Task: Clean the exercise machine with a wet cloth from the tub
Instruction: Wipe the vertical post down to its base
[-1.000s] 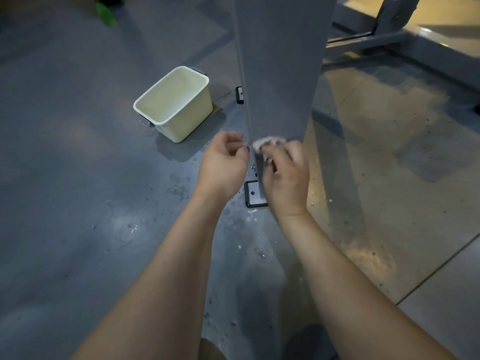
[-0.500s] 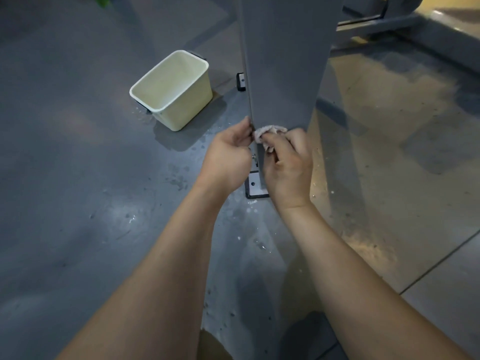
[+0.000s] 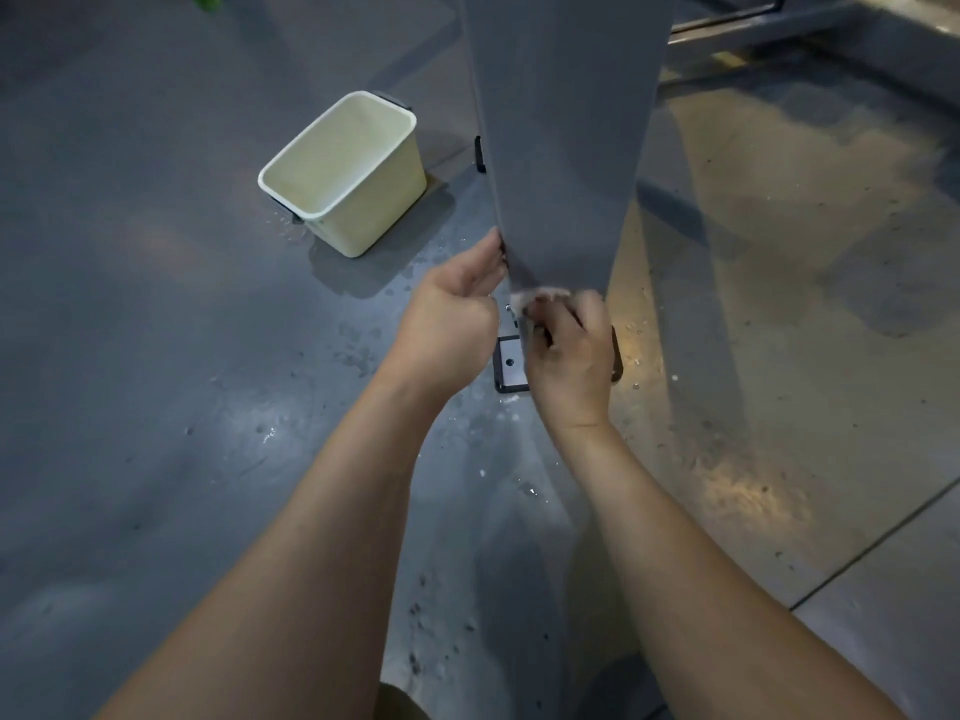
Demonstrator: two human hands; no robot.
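Observation:
A wide grey panel of the exercise machine (image 3: 563, 137) rises from the floor in the middle of the view. My right hand (image 3: 569, 350) grips a small pale cloth (image 3: 543, 295) and holds it against the panel's lower end. My left hand (image 3: 452, 314) sits just left of it, its fingers curled at the panel's left edge; whether they clasp the edge is hidden. The cream plastic tub (image 3: 345, 174) stands on the floor to the left behind the panel, and I cannot make out what is inside it.
A bolted metal foot plate (image 3: 509, 363) lies on the floor under my hands. Water drops spot the grey floor (image 3: 156, 356) around the tub and plate. More grey machine frame (image 3: 769, 23) runs across the top right.
My hands and the cloth have slid lower along the panel toward the foot plate. My left hand has reached up to the panel's left edge.

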